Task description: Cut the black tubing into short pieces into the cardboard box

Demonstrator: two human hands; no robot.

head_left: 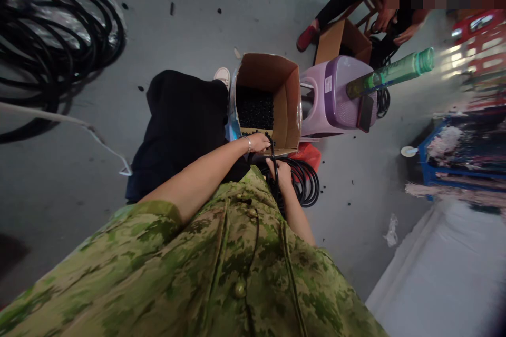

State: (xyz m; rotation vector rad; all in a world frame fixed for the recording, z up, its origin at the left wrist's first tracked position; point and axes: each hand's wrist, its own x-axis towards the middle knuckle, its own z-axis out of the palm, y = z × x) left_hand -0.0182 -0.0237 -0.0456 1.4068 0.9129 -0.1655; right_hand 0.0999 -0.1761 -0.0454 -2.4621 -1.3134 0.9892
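Below the box's near edge, my left hand (pixel 259 142), with a bracelet at the wrist, is closed at the upper end of a black hose (pixel 275 154). Lower and to the right, my right hand (pixel 282 174) wraps round the same hose, its thumb pointing up. Loops of a black hose coil (pixel 310 181) lie beside and behind my right wrist. In front of my hands stands an open cardboard box (pixel 286 110) with many small black pieces (pixel 256 108) in its bottom. A few black pieces also sit near its near edge, by my left fingers.
A purple stool (pixel 336 95) beside the box carries a green bottle (pixel 391 75) and a dark phone (pixel 366 114). A red bag (pixel 308 157) lies below. Large hose coils (pixel 59 37) are at left. Another person's hands (pixel 395 26) are by a second box (pixel 330 42). A blue crate (pixel 430 174) stands right.
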